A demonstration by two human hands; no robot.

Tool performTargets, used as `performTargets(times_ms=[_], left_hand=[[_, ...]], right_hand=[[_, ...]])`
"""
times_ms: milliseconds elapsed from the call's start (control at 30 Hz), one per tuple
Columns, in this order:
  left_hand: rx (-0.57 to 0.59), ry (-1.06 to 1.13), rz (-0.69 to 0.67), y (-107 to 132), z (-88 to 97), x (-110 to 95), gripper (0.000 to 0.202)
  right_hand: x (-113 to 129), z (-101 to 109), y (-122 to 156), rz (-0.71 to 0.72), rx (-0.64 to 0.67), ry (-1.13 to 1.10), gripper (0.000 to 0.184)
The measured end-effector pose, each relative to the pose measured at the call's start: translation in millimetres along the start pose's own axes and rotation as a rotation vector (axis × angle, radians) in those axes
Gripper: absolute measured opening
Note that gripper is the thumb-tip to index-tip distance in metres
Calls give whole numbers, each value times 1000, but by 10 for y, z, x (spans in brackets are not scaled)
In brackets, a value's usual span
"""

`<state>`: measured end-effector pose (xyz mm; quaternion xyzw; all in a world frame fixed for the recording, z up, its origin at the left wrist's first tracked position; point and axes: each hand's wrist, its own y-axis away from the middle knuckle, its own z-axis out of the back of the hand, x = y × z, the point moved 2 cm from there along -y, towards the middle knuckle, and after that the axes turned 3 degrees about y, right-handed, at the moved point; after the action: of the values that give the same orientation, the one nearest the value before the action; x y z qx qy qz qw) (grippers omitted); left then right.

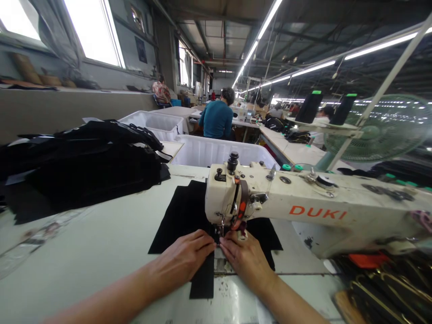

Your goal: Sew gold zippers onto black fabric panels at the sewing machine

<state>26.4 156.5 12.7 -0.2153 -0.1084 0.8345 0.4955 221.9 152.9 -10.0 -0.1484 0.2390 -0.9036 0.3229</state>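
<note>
A flat piece of black fabric (180,216) lies under the head of a cream sewing machine (270,193) marked DUKI. Its needle and presser foot (219,231) come down on the cloth. From the left, my left hand (189,252) holds the fabric with fingers bent and pressed together, their tips close beside the foot. On the other side, my right hand (245,256) grips the cloth just right of the foot, its fingers also drawn together. A narrow strip of the black fabric reaches toward me below my left hand. Both thumbs are largely hidden.
A big heap of black fabric pieces (84,166) covers the table's left. Behind the machine stand white plastic bins (216,150). At lower right lie black pieces with gold-coloured edging (388,288). Thread cones (308,108) and a green fan (374,130) rise behind. A person (218,118) sits ahead.
</note>
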Motion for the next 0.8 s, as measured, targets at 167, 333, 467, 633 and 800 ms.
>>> performTargets(times_ms=[167,333,467,633,800], left_hand=[[49,-38,19,-24,12,0,31],[43,-17,39,-62,49,4,32],[44,10,52,-85,50,35,33],[39,8,50,-67,12,77,36],[3,25,43,-41,-35,112,42]], right_hand=[[31,-22,-16,30,-13,37,16],[24,-16,-46,22,-34,52,19],[17,18,-68,15,-43,45,18],[19,31,-84,7,-54,38,18],[22,26,-102,2,-75,34,18]])
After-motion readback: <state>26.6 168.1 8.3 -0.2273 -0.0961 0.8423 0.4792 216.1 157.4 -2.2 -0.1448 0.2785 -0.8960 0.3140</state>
